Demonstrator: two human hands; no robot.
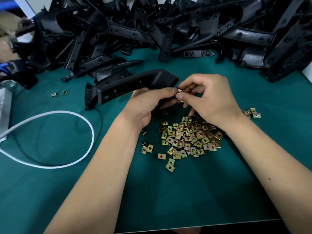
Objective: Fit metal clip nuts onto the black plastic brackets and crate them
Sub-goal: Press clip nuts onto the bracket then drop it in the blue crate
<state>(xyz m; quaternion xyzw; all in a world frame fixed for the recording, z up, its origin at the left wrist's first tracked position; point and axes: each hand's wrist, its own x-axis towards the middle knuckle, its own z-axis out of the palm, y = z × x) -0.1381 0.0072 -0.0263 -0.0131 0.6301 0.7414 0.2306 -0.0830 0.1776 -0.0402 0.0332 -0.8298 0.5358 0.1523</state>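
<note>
My left hand (148, 103) grips one end of a long black plastic bracket (131, 85), which reaches up and to the left over the green mat. My right hand (207, 97) pinches a brass-coloured clip nut (180, 90) between thumb and forefinger, right at the bracket end by my left thumb. A heap of loose clip nuts (189, 137) lies on the mat just below both hands.
A big pile of black brackets (152, 31) fills the back of the green table (67, 191). A white cable (50, 137) loops at the left, by a grey metal block (5, 112). Two stray clip nuts (59, 93) lie left of the bracket; a few more clip nuts (252, 113) lie right.
</note>
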